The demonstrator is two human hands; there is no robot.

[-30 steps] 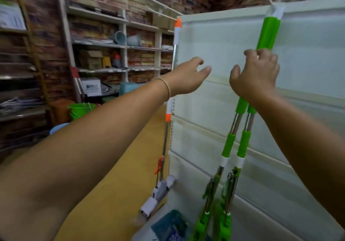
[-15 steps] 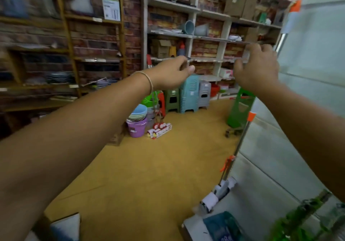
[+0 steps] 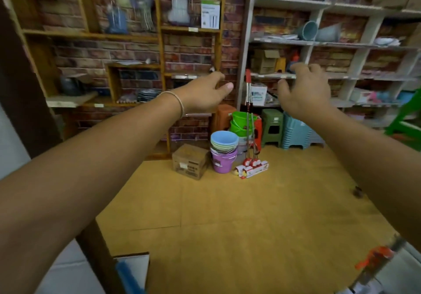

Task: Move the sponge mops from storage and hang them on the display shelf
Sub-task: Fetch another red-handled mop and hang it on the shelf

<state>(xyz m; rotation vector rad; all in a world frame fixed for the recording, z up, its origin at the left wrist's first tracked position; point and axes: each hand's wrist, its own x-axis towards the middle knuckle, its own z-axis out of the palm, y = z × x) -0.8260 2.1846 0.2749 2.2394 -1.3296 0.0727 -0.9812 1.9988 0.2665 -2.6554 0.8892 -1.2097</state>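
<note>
**Across the floor: next mops in sight**

Against the far shelving, two red-handled sponge mops [image 3: 248, 120] lean by the green buckets [image 3: 242, 120]. You have turned away from the display shelf, where the green mops hung a second ago. Your left hand [image 3: 205, 93] and right hand [image 3: 305, 88] are raised, fingers released, holding nothing. Likely next: fetch those mops.

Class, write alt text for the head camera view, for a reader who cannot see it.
Two bare arms reach forward, the left hand and right hand open and holding nothing. Ahead, red-handled sponge mops lean upright beside stacked buckets and a cardboard box on a yellow floor, below cluttered shelves against a brick wall.
</note>
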